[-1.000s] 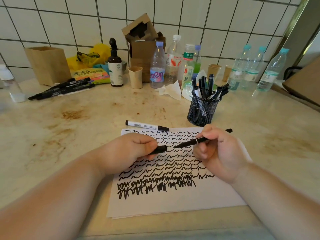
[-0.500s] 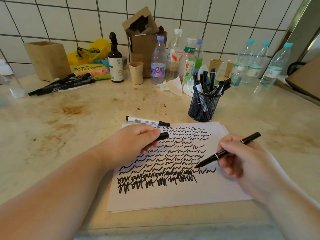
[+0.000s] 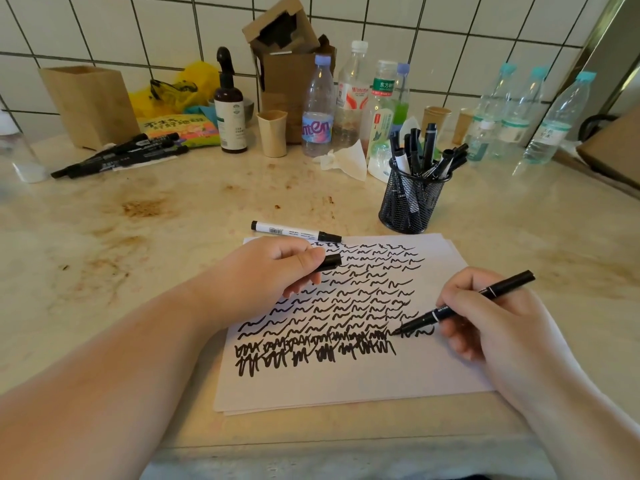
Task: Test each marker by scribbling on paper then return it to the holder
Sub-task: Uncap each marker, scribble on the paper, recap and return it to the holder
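Observation:
My right hand grips a thin black marker, its tip touching the white paper at the right end of the scribble rows. My left hand rests on the upper left of the paper and pinches the black marker cap. A black mesh holder with several markers stands just beyond the paper's far right corner. A white-bodied marker lies capped on the counter at the paper's far edge.
Several black markers lie at the back left near a brown box. Along the tiled wall stand a dark pump bottle, a beige cup, plastic bottles and a crumpled tissue. The counter is stained.
My right hand swung the uncapped marker from over the middle of the paper down to the right and set its tip on the sheet. My left hand kept the cap and barely moved.

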